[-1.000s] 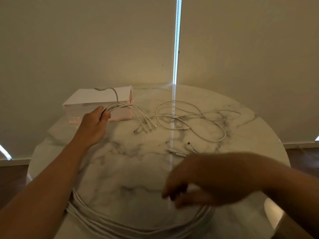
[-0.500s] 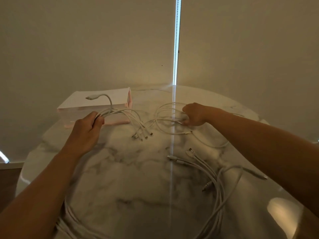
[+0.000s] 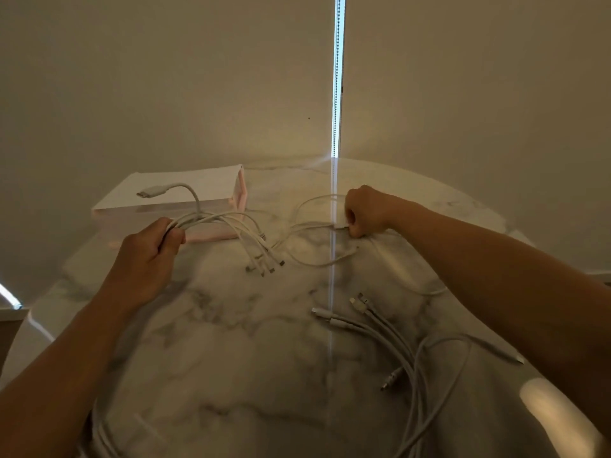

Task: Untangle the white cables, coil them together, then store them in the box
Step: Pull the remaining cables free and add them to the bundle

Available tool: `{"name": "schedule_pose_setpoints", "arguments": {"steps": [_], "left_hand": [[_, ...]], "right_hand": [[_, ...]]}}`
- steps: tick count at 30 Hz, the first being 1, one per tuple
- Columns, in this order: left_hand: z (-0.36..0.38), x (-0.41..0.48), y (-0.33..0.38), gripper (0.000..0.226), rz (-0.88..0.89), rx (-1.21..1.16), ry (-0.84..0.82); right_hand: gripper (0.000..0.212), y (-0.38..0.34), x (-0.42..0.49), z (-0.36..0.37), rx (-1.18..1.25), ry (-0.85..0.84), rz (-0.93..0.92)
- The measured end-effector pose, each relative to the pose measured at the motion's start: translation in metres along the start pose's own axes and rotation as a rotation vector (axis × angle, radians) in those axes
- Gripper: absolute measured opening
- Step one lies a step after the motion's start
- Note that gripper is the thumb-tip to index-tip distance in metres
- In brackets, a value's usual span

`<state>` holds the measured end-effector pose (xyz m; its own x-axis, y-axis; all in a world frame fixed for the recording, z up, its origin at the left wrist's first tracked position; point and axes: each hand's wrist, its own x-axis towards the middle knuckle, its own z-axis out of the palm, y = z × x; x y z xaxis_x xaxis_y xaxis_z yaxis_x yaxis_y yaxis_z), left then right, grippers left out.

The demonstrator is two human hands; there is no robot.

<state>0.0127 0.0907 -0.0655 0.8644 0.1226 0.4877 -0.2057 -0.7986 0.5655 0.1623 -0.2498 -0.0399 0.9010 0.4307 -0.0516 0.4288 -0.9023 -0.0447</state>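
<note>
Head: cable bundle [image 3: 215,222] inside left fingers [image 3: 174,238]; right fingers [image 3: 357,231] pinch plug [image 3: 340,226].

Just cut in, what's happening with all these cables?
A person is sorting white cables on a marble table. The left hand grips a bundle of cables in front of the pink box, with the plug ends fanned out on the table. The right hand pinches the end of a loose cable that loops across the far side. A second bunch of cables lies untouched near the right forearm. Nothing is coiled or visibly boxed yet.
</note>
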Motion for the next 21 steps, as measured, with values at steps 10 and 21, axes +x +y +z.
{"name": "schedule_pose_setpoints", "arguments": {"steps": [10, 21], "left_hand": [[0.004, 0.003, 0.004, 0.022, -0.009, 0.072, -0.062], [0.007, 0.003, -0.001, 0.025, 0.065, 0.258, -0.279]], "right_hand": [[0.032, 0.061, -0.006, 0.002, -0.027, 0.155, 0.374], [0.047, -0.018, -0.021, 0.006, 0.102, 0.068, -0.078]]}}
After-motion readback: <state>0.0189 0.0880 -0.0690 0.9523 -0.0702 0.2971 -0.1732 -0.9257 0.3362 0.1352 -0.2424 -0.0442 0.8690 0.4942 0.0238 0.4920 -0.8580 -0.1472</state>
